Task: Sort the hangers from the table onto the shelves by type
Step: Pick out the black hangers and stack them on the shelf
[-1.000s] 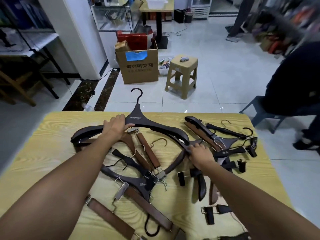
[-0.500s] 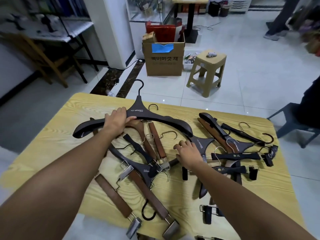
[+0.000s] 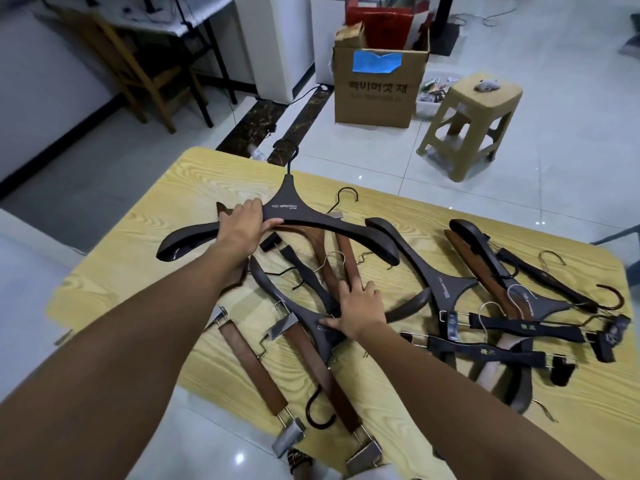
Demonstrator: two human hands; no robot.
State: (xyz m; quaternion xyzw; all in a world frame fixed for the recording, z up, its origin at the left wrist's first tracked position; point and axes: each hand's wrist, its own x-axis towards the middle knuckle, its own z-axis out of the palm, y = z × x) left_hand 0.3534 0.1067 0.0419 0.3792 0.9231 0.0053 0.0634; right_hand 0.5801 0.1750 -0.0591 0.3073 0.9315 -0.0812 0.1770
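Note:
Several hangers lie in a jumble on the yellow wood-grain table [image 3: 114, 271]. My left hand [image 3: 244, 225] grips the left shoulder of a wide dark coat hanger [image 3: 294, 211] lifted a little above the pile, hook pointing away. My right hand [image 3: 358, 311] lies on the centre of a second dark coat hanger [image 3: 273, 289], thumb against its neck, fingers spread over brown clip hangers beneath. Two brown wooden trouser-clamp hangers [image 3: 252, 368] lie at the near edge. More dark coat hangers [image 3: 446, 289] and black clip hangers [image 3: 519, 327] lie to the right.
Beyond the table's far edge stand a cardboard box [image 3: 379, 88] with a blue label and a beige plastic stool [image 3: 474, 123] on white floor tiles. A wooden chair [image 3: 138, 71] and a dark-legged desk stand at the back left.
My right hand has moved left from the black clip hangers onto the second dark coat hanger at the pile's centre. The left hand keeps its grip on the wide hanger. The camera has tilted down.

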